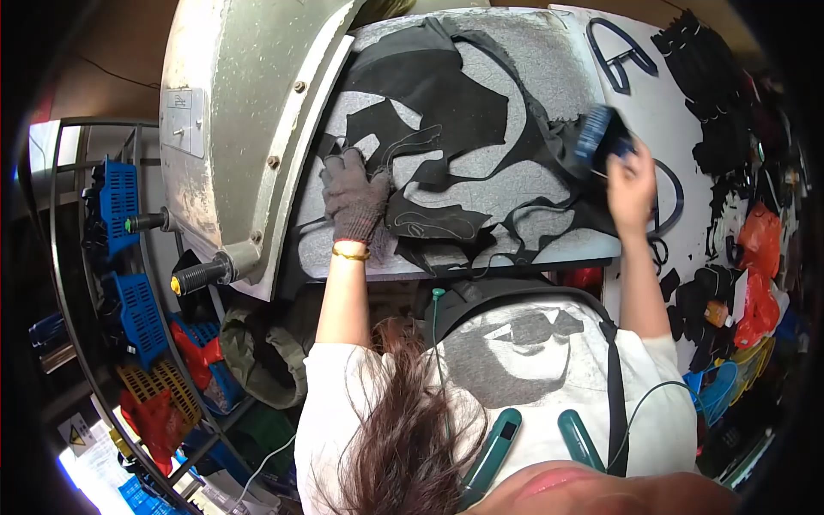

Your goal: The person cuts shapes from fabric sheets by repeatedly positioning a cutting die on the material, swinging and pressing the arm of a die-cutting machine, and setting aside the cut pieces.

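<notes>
Dark object [599,140] — in right hand [632,187]

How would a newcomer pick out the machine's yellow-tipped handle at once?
Start at the big worn metal machine left of the black cloth pieces. From its lower edge, a ribbed black handle juts out to the left. Its tip is yellow, while the similar neighbouring handle has a green one.

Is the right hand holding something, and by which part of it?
The right hand holds a dark object by its edge at the picture's lower right; it is too blurred to name.
</notes>
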{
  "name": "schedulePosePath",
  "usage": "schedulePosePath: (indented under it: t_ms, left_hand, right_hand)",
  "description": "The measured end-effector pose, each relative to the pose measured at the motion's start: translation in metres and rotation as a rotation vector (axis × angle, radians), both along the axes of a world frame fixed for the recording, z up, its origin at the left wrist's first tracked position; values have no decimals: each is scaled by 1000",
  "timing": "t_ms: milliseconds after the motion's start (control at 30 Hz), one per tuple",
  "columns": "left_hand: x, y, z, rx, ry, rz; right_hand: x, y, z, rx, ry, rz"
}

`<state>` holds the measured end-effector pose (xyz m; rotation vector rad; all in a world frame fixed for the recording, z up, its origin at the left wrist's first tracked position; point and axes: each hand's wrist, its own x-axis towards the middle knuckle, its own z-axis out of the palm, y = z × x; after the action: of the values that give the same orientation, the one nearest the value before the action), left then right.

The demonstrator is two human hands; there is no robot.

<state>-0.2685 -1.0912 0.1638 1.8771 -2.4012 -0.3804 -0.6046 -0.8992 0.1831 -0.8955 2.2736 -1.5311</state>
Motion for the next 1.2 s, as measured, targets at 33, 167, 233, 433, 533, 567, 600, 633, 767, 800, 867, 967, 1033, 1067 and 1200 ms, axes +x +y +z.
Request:
schedulePosePath:
  t_ms: [33,167,233,433,533,567,600,633,767,800,867,967,1033,1067,1200]
  left_hand:
    - [1,0,3,101,27,49]
    - [9,0,4,173,104,53]
    - [17,8,-4,178,299,-39]
    - [33,50,17,-65,163,-159]
    - [124,46,-20,-679,-76,-64]
    - [121,43,22,-668,-377,21]
    - [119,40,65,-642,-685,79]
    - [199,35,18,-965,119,435]
    - [173,18,130,-1244,100,346]
    - [191,10,130,-1062,526,488]
    - [228,-13,133,-628,1103,528]
    - [257,-24,128,-67,1610,498]
    - [258,-23,124,-4,1675,329]
    - [253,-22,126,-5,1673,324]
    - [225,-15,131,-239,1612,564]
  right_hand:
    - [17,-25,0,-36,-22,97]
    - [60,-106,-29,126,202,263]
    - [61,-127,-60,262,374,278]
    - [60,-107,-53,176,77,425]
    - [43,-95,-51,119,148,561]
    - [40,-92,-50,120,248,643]
    - [38,-92,-50,135,172,669]
    - [39,-93,-55,142,278,669]
    - [44,-96,-66,132,320,579]
    - [46,-95,-65,131,345,565]
    - [49,-96,-68,110,374,532]
    - [50,-97,-65,106,378,525]
    - [51,-96,-64,105,365,523]
    - [50,-96,-64,99,354,531]
    - [47,-94,-69,47,327,554]
